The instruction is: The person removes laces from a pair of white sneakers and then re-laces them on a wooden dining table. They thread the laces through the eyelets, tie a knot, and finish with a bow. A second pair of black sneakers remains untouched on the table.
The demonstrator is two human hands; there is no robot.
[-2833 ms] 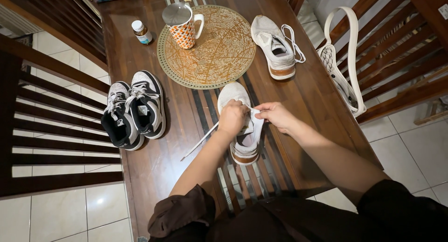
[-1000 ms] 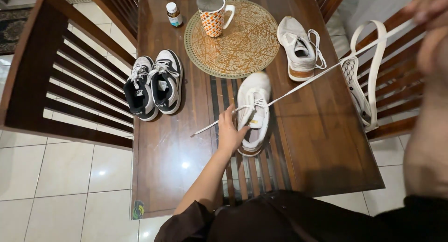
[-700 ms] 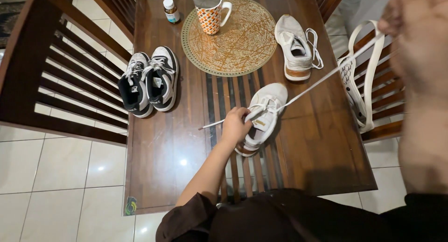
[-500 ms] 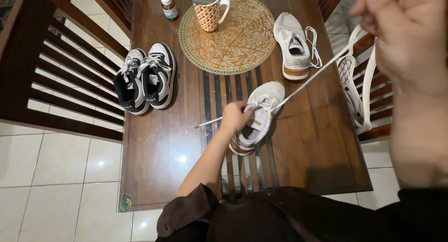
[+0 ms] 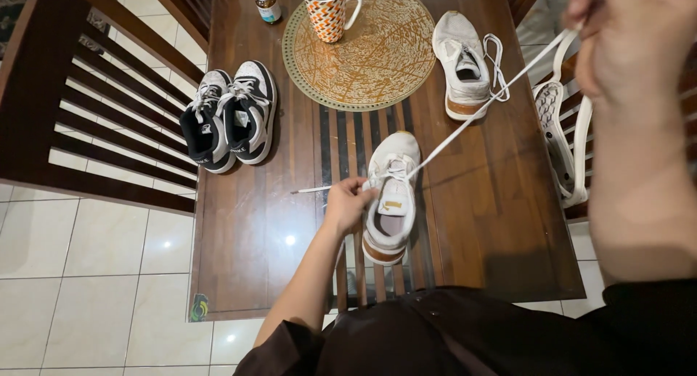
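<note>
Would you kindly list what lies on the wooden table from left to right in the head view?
Pair of black-and-white sneakers → left hand → white sneaker with a tan sole being laced → second white sneaker lying farther back → white strappy sandal at the table's right edge.

dark brown rolled sleeves, dark garment, bare forearms

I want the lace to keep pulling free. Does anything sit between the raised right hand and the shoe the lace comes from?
Nothing visible does. The lace runs taut from the shoe, steadied by the left hand, up to the right hand. It passes just beside the second white shoe; whether it brushes that shoe's loose laces is unclear.
</note>
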